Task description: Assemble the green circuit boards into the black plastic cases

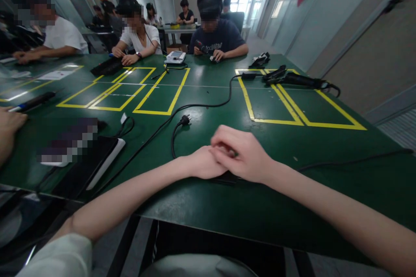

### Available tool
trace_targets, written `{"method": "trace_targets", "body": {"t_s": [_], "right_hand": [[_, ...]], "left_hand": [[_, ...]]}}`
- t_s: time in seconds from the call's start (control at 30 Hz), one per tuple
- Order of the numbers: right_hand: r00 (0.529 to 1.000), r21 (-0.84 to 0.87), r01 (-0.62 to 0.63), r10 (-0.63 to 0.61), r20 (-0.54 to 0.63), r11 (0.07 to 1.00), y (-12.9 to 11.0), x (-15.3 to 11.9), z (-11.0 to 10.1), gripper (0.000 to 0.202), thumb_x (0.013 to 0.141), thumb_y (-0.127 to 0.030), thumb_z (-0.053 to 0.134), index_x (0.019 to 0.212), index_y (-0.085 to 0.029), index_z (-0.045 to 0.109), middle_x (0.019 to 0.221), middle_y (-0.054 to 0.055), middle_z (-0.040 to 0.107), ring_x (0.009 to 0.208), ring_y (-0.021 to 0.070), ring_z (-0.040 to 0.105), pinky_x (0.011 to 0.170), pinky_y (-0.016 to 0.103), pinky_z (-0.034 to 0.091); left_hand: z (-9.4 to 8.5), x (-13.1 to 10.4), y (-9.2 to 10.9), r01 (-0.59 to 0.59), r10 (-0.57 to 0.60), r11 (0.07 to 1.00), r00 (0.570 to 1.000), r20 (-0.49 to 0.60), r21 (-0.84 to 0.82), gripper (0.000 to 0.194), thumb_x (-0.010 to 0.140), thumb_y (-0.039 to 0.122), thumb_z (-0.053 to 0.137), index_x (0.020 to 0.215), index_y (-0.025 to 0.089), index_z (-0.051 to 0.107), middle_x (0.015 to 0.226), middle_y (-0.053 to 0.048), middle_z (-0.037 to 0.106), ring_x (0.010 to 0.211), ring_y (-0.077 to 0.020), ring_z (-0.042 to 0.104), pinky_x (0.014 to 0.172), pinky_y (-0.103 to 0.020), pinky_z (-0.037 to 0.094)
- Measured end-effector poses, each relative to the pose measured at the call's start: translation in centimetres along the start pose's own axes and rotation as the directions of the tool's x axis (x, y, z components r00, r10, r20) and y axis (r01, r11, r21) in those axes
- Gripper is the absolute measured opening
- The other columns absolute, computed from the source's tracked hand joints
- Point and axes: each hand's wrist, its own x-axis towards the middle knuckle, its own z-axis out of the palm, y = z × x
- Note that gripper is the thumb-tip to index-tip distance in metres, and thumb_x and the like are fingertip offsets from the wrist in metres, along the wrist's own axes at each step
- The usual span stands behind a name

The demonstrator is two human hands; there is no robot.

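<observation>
My right hand (245,153) is closed, its fingers curled and the thumb bent toward them. It rests against my left hand (208,162); whether anything is inside its curl is hidden. The left hand lies palm down, and its fingers are covered by the right hand. Beneath both hands a flat dark object (227,178) shows only a thin edge on the green table (195,199). Just beyond the left hand lies a black power plug (185,120) with its cord curving back toward my left wrist.
To the left are a blurred-out phone-like item (69,140) and a black-and-white flat device (107,162). A black cable (156,132) crosses the table to a long black handled appliance (292,78). Yellow tape (276,122) marks rectangles. Several people sit around; another person's hand (11,125) holds a pen.
</observation>
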Motion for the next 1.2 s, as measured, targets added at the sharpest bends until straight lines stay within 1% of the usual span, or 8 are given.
{"method": "trace_targets", "body": {"t_s": [0.07, 0.17, 0.57, 0.63, 0.8, 0.9, 1.07, 1.2], "right_hand": [[0.979, 0.003, -0.201, 0.201, -0.026, 0.979, 1.1, -4.0, -1.5, 0.017, 0.101, -0.026, 0.053, 0.084, -0.022, 0.056, 0.075, 0.0, 0.058, 0.065, 0.0147, 0.055, 0.061, 0.028, 0.044], [0.957, 0.019, -0.288, 0.288, 0.033, 0.957, 1.2, -7.4, -1.5, 0.01, 0.098, -0.028, 0.059, 0.104, -0.021, 0.063, 0.09, 0.005, 0.066, 0.074, 0.0171, 0.061, 0.066, 0.03, 0.05], [0.922, 0.229, -0.387, 0.369, 0.119, 0.893, 1.4, -7.1, 1.9, 0.013, 0.096, -0.017, 0.063, 0.084, -0.02, 0.06, 0.091, 0.002, 0.063, 0.073, 0.0129, 0.058, 0.066, 0.026, 0.046], [0.93, 0.203, -0.363, 0.341, 0.136, 0.909, 1.5, -7.3, 1.9, 0.003, 0.097, -0.022, 0.064, 0.094, -0.02, 0.065, 0.095, 0.003, 0.066, 0.07, 0.0129, 0.058, 0.066, 0.027, 0.047], [0.951, -0.08, -0.209, 0.221, 0.216, 0.975, 0.9, -7.2, 2.8, 0.052, 0.09, -0.039, 0.075, 0.135, -0.019, 0.057, 0.115, 0.011, 0.069, 0.097, 0.0271, 0.069, 0.083, 0.041, 0.057], [0.947, -0.205, -0.163, 0.212, 0.243, 0.965, 0.9, -7.3, 2.7, 0.047, 0.1, -0.035, 0.06, 0.143, -0.016, 0.051, 0.118, 0.015, 0.066, 0.095, 0.0295, 0.071, 0.078, 0.043, 0.06], [0.934, -0.188, -0.355, 0.355, -0.034, 0.916, 3.6, -7.8, -2.3, 0.034, 0.104, -0.038, 0.048, 0.134, -0.023, 0.055, 0.116, 0.012, 0.064, 0.091, 0.0271, 0.071, 0.074, 0.039, 0.059], [0.837, -0.189, -0.514, 0.441, -0.323, 0.837, 7.3, -9.1, -9.4, 0.035, 0.1, -0.046, 0.05, 0.124, -0.022, 0.06, 0.105, 0.01, 0.063, 0.095, 0.0289, 0.067, 0.082, 0.044, 0.057]], "left_hand": [[-0.3, -1.2, -1.1, -0.249, 0.246, 0.968, 0.964, 0.1, 0.026, 0.035, 0.107, 0.038, 0.05, 0.098, 0.019, 0.077, 0.093, -0.003, 0.07, 0.088, -0.0196, 0.066, 0.081, -0.025, 0.057], [-0.7, -2.4, -2.7, -0.425, 0.421, 0.905, 0.892, 0.162, -0.012, 0.028, 0.108, 0.036, 0.05, 0.111, 0.019, 0.071, 0.102, -0.006, 0.068, 0.096, -0.0219, 0.067, 0.089, -0.03, 0.053], [0.0, -2.6, -4.5, -0.34, 0.37, 0.912, 0.923, 0.104, -0.228, 0.018, 0.101, 0.031, 0.062, 0.091, 0.018, 0.067, 0.088, 0.0, 0.065, 0.083, -0.0163, 0.061, 0.076, -0.026, 0.044], [0.3, -2.6, -4.7, -0.373, 0.397, 0.898, 0.915, 0.066, -0.234, 0.021, 0.102, 0.034, 0.061, 0.091, 0.018, 0.068, 0.088, -0.001, 0.066, 0.083, -0.0168, 0.062, 0.076, -0.026, 0.045], [0.3, -2.1, -5.8, -0.355, 0.355, 0.879, 0.933, -0.061, -0.317, 0.046, 0.109, 0.041, 0.044, 0.079, 0.016, 0.07, 0.077, -0.003, 0.067, 0.073, -0.016, 0.063, 0.073, -0.027, 0.047], [-0.3, -1.7, -6.7, -0.354, 0.279, 0.896, 0.918, -0.282, -0.269, 0.049, 0.109, 0.04, 0.041, 0.077, 0.017, 0.069, 0.073, -0.003, 0.067, 0.073, -0.0168, 0.064, 0.075, -0.029, 0.049], [-0.8, -1.6, -7.3, -0.437, 0.294, 0.897, 0.7, -0.65, -0.066, 0.027, 0.105, 0.032, 0.05, 0.096, 0.018, 0.071, 0.098, -0.008, 0.073, 0.097, -0.0222, 0.065, 0.091, -0.038, 0.053], [0.0, -1.8, -7.0, -0.55, 0.461, 0.834, 0.747, -0.479, -0.054, 0.021, 0.105, 0.026, 0.051, 0.104, 0.018, 0.071, 0.099, -0.008, 0.073, 0.094, -0.0207, 0.067, 0.087, -0.035, 0.054]]}}
